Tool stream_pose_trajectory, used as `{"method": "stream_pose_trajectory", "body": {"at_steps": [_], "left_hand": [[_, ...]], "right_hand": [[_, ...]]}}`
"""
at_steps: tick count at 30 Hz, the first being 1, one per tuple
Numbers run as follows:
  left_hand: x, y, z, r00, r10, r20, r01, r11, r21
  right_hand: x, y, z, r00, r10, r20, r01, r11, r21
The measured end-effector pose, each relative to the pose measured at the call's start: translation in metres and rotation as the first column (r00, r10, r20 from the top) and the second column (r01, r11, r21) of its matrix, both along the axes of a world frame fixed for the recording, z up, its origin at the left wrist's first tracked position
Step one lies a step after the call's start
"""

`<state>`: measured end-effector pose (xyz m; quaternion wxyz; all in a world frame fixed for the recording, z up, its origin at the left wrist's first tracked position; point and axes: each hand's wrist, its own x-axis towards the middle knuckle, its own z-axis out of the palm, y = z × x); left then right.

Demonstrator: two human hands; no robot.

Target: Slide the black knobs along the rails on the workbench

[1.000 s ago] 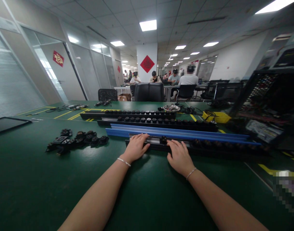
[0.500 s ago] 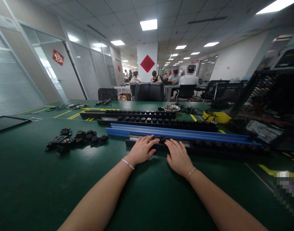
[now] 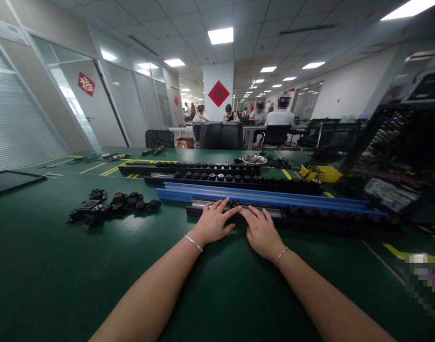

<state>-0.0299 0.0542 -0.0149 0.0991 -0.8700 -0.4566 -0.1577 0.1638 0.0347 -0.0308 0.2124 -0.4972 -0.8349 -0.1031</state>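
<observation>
My left hand [image 3: 214, 224] lies over the near black rail [image 3: 193, 212], its fingers spread and stretched forward. My right hand [image 3: 263, 235] rests on the same rail just to the right, fingers extended too. The two index fingertips meet at a small black part [image 3: 233, 204] seated in the rail's channel; its exact kind is too small and partly covered to tell. Farther right, several similar black parts [image 3: 310, 213] sit in the rail. Directly behind runs a blue rail [image 3: 274, 195].
Loose black parts [image 3: 119, 203] lie in a cluster at left on the green table [image 3: 131, 266]. Two more black rails [image 3: 160, 180] with parts stand behind the blue one. Beyond are a metal bowl [image 3: 255, 160], a yellow bin [image 3: 326, 173] and an office chair [image 3: 220, 135]. People sit farther back.
My left hand has shifted slightly right and its index finger now reaches the right one. The small black part sits a little farther left between my fingertips.
</observation>
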Motion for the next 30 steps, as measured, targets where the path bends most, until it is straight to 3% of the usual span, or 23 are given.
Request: {"method": "stream_pose_trajectory", "body": {"at_steps": [11, 18, 30], "left_hand": [[0.01, -0.001, -0.001, 0.995, 0.1, 0.01, -0.1, 0.995, 0.002], [0.011, -0.001, 0.001, 0.995, 0.1, -0.02, -0.101, 0.995, -0.015], [0.009, 0.0, -0.003, 0.995, 0.082, -0.053, -0.081, 0.996, 0.02]], "right_hand": [[0.001, 0.003, -0.002, 0.998, 0.062, 0.027, -0.062, 0.998, -0.004], [0.0, 0.003, -0.002, 0.998, 0.061, 0.034, -0.061, 0.998, -0.011], [-0.002, 0.002, 0.001, 0.991, 0.03, -0.127, -0.032, 0.999, -0.014]]}}
